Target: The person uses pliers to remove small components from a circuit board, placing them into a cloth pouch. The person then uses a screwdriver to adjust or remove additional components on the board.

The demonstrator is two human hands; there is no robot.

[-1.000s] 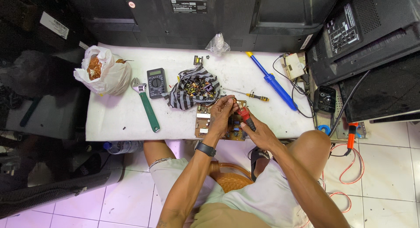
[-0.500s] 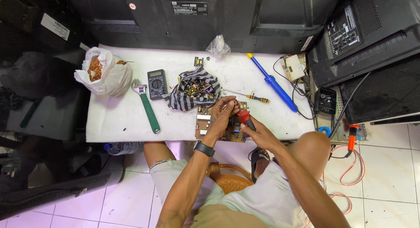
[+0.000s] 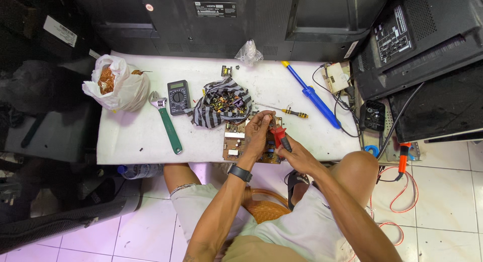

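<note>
A brown circuit board (image 3: 234, 143) lies at the near edge of the white table (image 3: 126, 136). My left hand (image 3: 257, 134) rests on the board, its fingertips pinched at a small part near the board's top. My right hand (image 3: 297, 154) grips red-handled pliers (image 3: 279, 136), whose jaws point at the same spot by my left fingers. A black watch is on my left wrist. Part of the board is hidden under both hands.
A striped cloth (image 3: 221, 105) holding several small parts sits behind the board. Left of it are a multimeter (image 3: 177, 96), a green-handled wrench (image 3: 168, 126) and a white bag of copper wire (image 3: 116, 83). A blue tool (image 3: 312, 96) and small screwdriver (image 3: 289, 111) lie right. Televisions stand behind.
Both hands stay on the circuit board; my left fingers and the pliers have shifted only slightly at the board's top edge.
</note>
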